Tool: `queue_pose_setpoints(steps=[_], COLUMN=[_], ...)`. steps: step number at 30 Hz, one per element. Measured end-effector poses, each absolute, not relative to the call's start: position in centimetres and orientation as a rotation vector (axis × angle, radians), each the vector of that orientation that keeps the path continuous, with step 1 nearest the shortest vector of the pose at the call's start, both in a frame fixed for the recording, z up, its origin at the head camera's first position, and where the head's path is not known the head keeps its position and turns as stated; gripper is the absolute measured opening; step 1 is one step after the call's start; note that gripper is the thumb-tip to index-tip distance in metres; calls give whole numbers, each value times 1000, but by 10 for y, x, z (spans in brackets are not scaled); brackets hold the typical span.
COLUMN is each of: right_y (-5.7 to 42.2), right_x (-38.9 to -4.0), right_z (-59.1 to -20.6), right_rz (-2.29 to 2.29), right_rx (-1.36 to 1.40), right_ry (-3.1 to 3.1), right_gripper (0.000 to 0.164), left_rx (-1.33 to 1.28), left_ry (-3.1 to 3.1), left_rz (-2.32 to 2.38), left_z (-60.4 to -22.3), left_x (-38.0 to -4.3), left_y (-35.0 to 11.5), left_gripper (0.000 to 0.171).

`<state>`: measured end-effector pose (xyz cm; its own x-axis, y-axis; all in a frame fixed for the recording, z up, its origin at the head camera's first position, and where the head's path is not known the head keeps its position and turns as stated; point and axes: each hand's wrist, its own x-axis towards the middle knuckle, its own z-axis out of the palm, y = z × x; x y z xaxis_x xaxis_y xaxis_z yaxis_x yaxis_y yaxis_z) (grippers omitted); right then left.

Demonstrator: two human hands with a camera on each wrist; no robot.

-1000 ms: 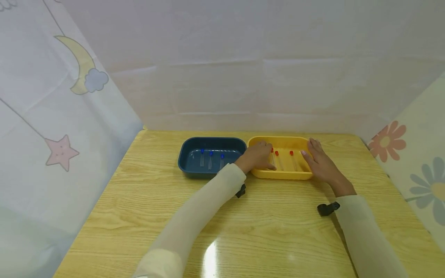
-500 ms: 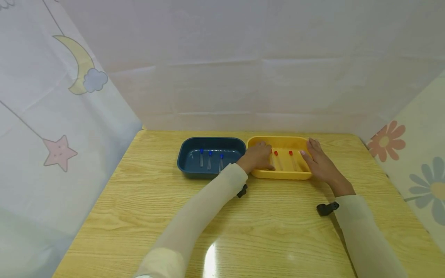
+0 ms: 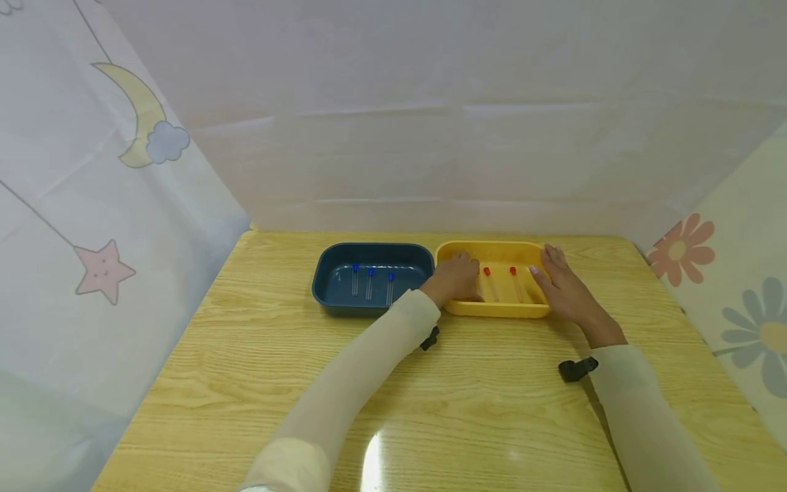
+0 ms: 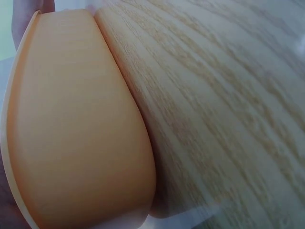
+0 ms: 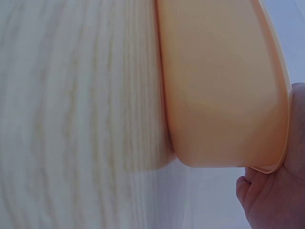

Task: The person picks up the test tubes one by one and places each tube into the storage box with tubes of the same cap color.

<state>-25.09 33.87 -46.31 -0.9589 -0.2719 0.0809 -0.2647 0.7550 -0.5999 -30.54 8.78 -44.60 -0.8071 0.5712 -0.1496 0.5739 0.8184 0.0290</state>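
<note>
My left hand (image 3: pixel 456 277) reaches over the front wall into the yellow tray (image 3: pixel 498 311). Its curled fingers and thumb close round one red-capped tube, which they hide. Two other clear tubes with red caps, one nearer (image 3: pixel 488 273) and one further right (image 3: pixel 514 273), lie side by side in that tray. At the tray's right end, my right hand (image 3: pixel 568 290) straddles the rim, thumb inside and straighter fingers along the outside. In the right wrist view, part of the right hand (image 5: pixel 274 202) shows at the tray's corner; the left wrist view shows mostly the tray's outer wall (image 4: pixel 86 119).
A dark blue tray (image 3: pixel 332 309) stands directly left of the yellow one, holding blue-capped tubes (image 3: pixel 371 283). Both rest near the back of a wood-grain table (image 3: pixel 492 410). A white cloth (image 3: pixel 381 137) hangs behind, with printed cloth panels on either side.
My left hand draws slightly left and its thumb curls in. The leftmost red-capped tube, earlier visible at its fingertips, is now behind the hand. The right hand stays in place.
</note>
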Motion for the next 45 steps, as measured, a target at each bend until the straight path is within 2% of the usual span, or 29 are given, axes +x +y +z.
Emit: queue_pose_setpoints(steps=[21, 34, 42, 45], right_y=[337, 337, 339, 341], right_x=[-251, -249, -250, -251], right_z=[-463, -465, -462, -462], right_rz=[-1008, -1015, -1019, -1022], right_rx=[-454, -460, -456, -452], right_ry=[2929, 2931, 2923, 2917], right_gripper=[73, 72, 73, 73], left_rx=[887, 952, 918, 946], left_ry=[2849, 2869, 2932, 2973], left_rz=[-56, -14, -32, -43], left_z=[-446, -434, -421, -416], left_x=[-306, -300, -295, -293], left_y=[86, 81, 75, 72], left_gripper=[76, 61, 80, 82])
